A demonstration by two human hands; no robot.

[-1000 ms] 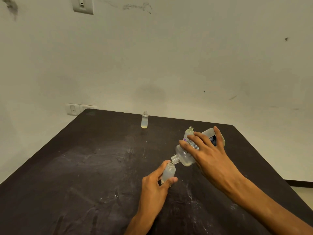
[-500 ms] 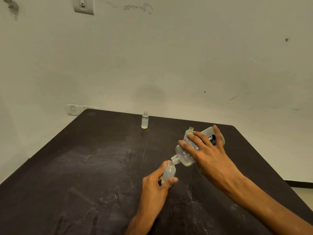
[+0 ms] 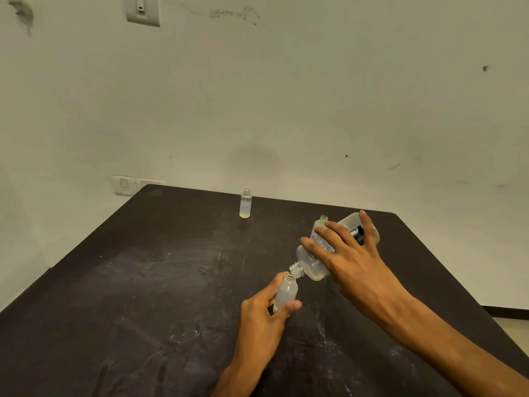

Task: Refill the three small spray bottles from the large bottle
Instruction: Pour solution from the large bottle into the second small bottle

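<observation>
On the dark bench (image 3: pixel 143 282), the right hand (image 3: pixel 352 267) grips the large bottle (image 3: pixel 312 265) tilted with its neck touching the mouth of a small bottle (image 3: pixel 286 292) held by the left hand (image 3: pixel 260 319), while a second small bottle (image 3: pixel 321 223) stands just behind and a third (image 3: pixel 245 203) at the far edge.

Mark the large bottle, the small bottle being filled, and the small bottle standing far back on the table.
large bottle (image 3: pixel 310 263): head view, clear shoulder near its neck.
small bottle being filled (image 3: pixel 286 292): head view, frosted body.
far small bottle (image 3: pixel 245 206): head view, mid-body.
</observation>
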